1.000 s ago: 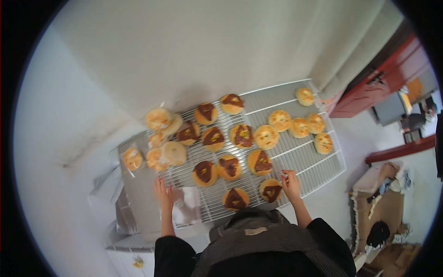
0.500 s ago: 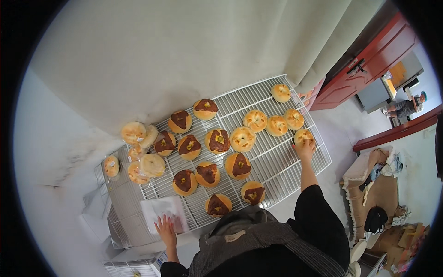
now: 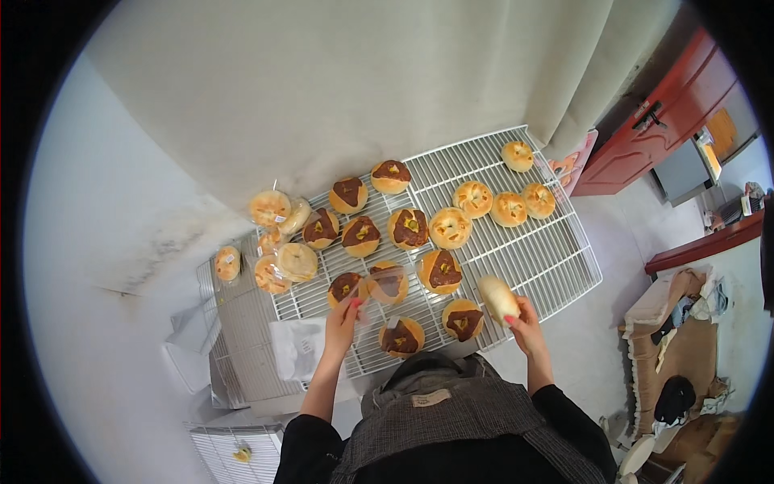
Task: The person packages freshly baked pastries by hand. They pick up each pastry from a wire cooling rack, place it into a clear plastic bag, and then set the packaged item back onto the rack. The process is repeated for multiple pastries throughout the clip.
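Observation:
A pale round bread roll is held on its edge by my right hand, with the fingers closed on its rim, over the rack's near right side. Between the pinched fingers of my left hand hangs a thin clear plastic bag, partly covering the chocolate-topped buns behind it. Several chocolate-topped buns lie on the white wire rack. Farther right on the rack are several golden ring-shaped rolls. A stack of clear bags lies beside my left wrist.
Bagged rolls are heaped at the rack's left end, and another bagged roll lies farther left. A pale curtain hangs behind the rack. To the right stand a red door and a brown padded seat with cloths.
My right hand has lifted the roll off the rack's right side and brought it nearer and leftward. My left hand has risen from the bag stack with one bag, moving right.

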A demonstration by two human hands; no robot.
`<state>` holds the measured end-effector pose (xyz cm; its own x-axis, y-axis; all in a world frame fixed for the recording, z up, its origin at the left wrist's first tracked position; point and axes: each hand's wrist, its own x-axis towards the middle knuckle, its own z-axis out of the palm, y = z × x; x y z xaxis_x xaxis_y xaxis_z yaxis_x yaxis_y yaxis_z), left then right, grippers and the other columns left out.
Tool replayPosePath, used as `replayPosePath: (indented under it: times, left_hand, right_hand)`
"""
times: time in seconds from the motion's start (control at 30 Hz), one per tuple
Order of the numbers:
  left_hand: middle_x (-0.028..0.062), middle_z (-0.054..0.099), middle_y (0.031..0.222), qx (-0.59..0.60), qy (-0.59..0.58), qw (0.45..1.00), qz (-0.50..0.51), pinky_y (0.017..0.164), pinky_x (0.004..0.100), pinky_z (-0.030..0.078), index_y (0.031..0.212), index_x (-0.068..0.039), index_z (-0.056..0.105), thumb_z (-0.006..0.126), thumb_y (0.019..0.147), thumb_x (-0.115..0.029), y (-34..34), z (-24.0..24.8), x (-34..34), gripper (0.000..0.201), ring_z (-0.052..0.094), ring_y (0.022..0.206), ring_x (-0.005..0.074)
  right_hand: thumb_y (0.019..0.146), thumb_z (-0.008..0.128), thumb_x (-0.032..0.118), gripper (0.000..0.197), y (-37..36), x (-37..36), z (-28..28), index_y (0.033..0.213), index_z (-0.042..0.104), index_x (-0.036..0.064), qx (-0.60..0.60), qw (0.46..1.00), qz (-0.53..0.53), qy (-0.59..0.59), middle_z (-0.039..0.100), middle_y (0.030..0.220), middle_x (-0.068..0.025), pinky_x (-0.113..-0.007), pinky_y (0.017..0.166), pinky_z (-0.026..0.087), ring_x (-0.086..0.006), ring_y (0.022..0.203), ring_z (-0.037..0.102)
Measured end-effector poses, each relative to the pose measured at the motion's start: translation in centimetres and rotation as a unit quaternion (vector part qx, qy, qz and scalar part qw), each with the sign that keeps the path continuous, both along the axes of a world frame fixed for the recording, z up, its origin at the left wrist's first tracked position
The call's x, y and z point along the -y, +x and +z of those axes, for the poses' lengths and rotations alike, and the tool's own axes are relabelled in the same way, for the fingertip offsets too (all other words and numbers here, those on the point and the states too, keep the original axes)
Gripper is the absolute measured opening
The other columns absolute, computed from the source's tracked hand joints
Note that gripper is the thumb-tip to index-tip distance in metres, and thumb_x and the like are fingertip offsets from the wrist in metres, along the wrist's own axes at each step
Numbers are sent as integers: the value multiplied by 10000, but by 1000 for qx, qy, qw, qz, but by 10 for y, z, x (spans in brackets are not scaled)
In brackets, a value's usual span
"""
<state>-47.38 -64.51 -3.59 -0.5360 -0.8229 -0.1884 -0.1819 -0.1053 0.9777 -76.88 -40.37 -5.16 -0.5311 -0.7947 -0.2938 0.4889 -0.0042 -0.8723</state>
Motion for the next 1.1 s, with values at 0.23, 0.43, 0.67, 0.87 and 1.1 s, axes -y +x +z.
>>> replayPosePath:
  times: [0.23, 0.43, 0.67, 0.87, 1.1]
  left_hand:
    - [57, 653, 732, 47, -19, 998, -33, 592, 222, 445, 878, 22, 636, 612, 820, -143, -9, 21, 1, 176, 591, 636, 100]
    - [89, 664, 783, 178, -209, 960, -60, 686, 244, 472, 950, -4, 638, 647, 743, -46, 0, 72, -27, 211, 627, 721, 155]
    - [148, 550, 1148, 67, -370, 916, -136, 818, 324, 462, 1202, -44, 491, 697, 651, -32, 1, 72, -53, 588, 551, 1024, 286]
    - [148, 526, 1192, -19, -331, 938, -106, 899, 314, 409, 1229, -2, 454, 585, 795, -86, -11, 91, -73, 460, 526, 1077, 264]
    - [135, 553, 1147, -144, -32, 988, -44, 910, 282, 376, 1187, 13, 481, 368, 946, -188, -21, 83, -75, 334, 518, 1069, 182]
  right_hand:
    - [692, 717, 87, 427, 57, 77, 90, 1066, 511, 94, -62, 945, 287, -146, 322, 1361, -165, -352, 956, 351, -249, 1217, 373]
    - [676, 684, -12, 390, 69, 115, 102, 1018, 517, 70, -270, 904, 324, -71, 376, 1334, -116, -320, 946, 363, -216, 1170, 421]
    - [729, 682, 172, 402, 43, 133, 133, 1070, 494, 70, -321, 789, 516, -95, 497, 1193, -125, -329, 878, 411, -224, 1088, 495]
    - [746, 639, 386, 426, 84, 112, 164, 965, 506, 45, -619, 704, 346, 32, 571, 902, -158, -361, 644, 483, -335, 784, 586]
    - [682, 702, 222, 288, 106, 101, 149, 893, 614, 48, -740, 660, 51, -116, 581, 840, -61, -309, 582, 496, -233, 743, 600]
